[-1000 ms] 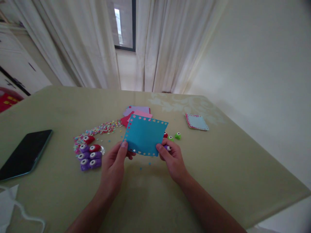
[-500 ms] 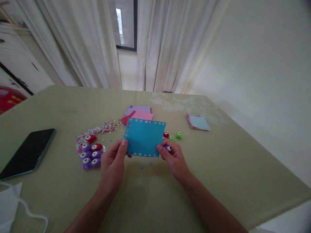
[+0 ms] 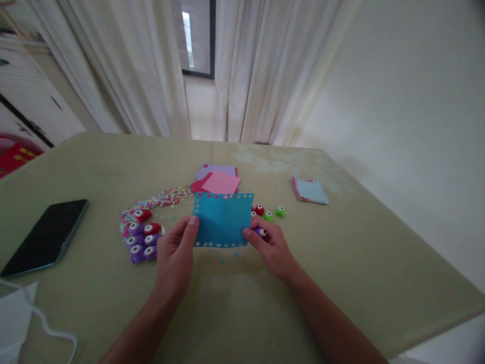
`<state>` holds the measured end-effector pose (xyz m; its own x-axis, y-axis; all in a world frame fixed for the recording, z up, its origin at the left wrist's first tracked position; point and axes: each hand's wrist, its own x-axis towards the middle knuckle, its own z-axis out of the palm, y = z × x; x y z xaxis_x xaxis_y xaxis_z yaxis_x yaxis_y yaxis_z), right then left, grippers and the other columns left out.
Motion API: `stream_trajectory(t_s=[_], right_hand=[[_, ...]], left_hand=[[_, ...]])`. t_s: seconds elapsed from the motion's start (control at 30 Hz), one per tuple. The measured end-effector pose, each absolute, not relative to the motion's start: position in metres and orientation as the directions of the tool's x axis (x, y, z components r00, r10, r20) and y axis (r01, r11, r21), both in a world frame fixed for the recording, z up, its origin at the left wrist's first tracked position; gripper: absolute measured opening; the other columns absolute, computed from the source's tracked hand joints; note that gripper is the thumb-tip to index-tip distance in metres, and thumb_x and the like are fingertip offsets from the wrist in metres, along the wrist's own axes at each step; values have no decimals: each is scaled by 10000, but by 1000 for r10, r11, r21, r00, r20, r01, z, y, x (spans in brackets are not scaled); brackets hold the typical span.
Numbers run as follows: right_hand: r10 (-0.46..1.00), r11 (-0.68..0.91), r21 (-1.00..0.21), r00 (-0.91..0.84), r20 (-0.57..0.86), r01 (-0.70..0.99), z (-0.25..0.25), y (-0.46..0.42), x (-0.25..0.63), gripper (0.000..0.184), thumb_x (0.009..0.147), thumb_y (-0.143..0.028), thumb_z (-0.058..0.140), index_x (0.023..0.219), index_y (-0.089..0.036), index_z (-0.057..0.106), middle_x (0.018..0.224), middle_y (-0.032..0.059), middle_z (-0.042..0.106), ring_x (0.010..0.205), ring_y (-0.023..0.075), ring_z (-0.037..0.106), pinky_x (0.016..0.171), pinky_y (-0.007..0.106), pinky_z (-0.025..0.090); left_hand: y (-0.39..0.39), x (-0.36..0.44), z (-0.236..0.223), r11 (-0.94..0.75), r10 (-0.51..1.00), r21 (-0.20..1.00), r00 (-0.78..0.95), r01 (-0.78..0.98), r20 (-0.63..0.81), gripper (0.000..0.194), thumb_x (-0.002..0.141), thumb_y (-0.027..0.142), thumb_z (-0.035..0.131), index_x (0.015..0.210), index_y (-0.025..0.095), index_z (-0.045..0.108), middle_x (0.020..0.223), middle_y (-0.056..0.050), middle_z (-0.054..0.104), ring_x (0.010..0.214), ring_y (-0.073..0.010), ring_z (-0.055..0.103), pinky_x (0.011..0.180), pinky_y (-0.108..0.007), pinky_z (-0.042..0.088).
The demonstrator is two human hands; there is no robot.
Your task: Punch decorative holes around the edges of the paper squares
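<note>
While the hands (image 3: 176, 247) hold blue paper (image 3: 223, 222), a purple object (image 3: 259, 232) shows only partly.

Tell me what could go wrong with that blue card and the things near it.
The blue card might tear if pulled, since its left edge is perforated right by the left hand. That hand also sits close to the purple punches and could knock them.

This looks like a home. Long curtains (image 3: 132, 71) flank a window (image 3: 199, 38) between eleven and twelve o'clock. A cabinet (image 3: 28, 83) stands near ten.
</note>
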<state>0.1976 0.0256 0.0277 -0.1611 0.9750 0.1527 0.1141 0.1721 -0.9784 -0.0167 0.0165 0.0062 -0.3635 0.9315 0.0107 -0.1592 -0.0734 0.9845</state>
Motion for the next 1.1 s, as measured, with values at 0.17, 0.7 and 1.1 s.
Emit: stream_trajectory(t_s=[0.17,0.7,1.1], right_hand=[[994,97,-995,-45,97,13,19,27,195,421,921,-536,752,724,-226,546,637,-58,383,562,118,305,546,291,231],[981,150,-989,-121,150,-9,5,23,183,460,1034,-599,589,1258,-246,782,1003,60,684,796,169,541,709,311,420],[968,-242,-858,-177,-179,-454,2,29,182,470,710,-577,956,920,-181,815,857,15,675,678,99,515,630,235,410]], left_hand=[[16,-12,9,-39,964,985,-266,-170,-8,431,867,620,784,849,189,792,749,-33,730,679,-178,616,649,-279,495],[17,3,12,208,959,964,-161,-166,-234,558,693,673,867,831,135,819,764,-98,804,682,-213,737,670,-321,627],[13,3,20,85,988,996,-130,40,-80,472,813,631,747,825,170,847,671,-75,776,626,-201,706,627,-300,577]])
